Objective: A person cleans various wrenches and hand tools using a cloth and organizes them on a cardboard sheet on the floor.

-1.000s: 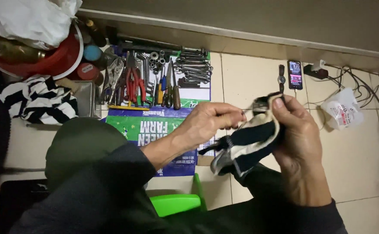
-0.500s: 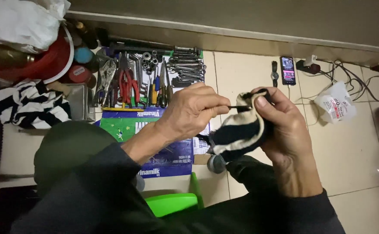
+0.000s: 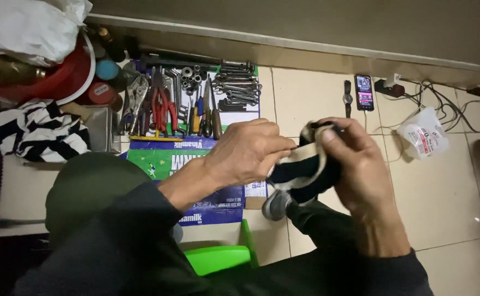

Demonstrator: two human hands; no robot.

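Gripping striped cloth (image 3: 305, 167), tools (image 3: 196, 101) well apart

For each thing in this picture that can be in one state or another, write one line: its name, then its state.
left hand: pinching the striped cloth's edge
right hand: wrapped around the cloth
striped cloth: bunched between both hands
phone: screen lit, flat on floor
pliers: lying among the tools
white bag: crumpled on tiles

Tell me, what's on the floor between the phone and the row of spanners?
A wristwatch lies just left of the phone; from there to the spanners the head view shows bare tile.
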